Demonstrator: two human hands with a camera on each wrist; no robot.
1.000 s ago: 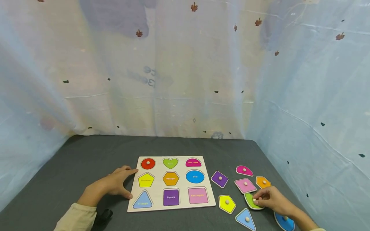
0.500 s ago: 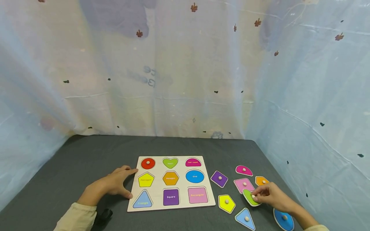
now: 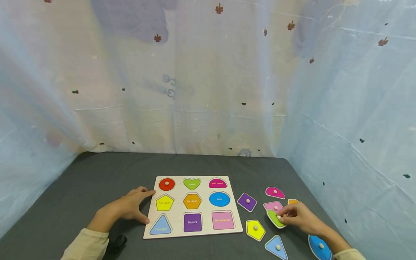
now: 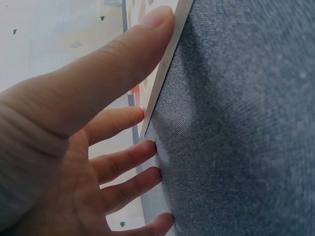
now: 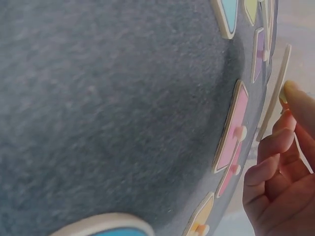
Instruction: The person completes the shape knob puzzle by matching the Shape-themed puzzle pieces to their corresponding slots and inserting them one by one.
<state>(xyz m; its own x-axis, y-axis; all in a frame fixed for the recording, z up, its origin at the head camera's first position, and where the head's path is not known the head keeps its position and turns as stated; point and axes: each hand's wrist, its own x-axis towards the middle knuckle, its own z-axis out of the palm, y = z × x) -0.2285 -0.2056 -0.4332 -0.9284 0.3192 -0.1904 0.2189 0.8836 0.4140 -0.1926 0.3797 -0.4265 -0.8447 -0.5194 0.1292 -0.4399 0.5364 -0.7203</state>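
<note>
R hand [image 3: 297, 216] pinching green heart piece [image 3: 275, 218] by knob, L hand [image 3: 130, 206] flat, fingers relaxed, against puzzle board [image 3: 204, 231] edge

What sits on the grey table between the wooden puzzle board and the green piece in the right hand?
In the head view, a purple square piece and a yellow pentagon piece lie between the wooden puzzle board and the green piece.
</note>
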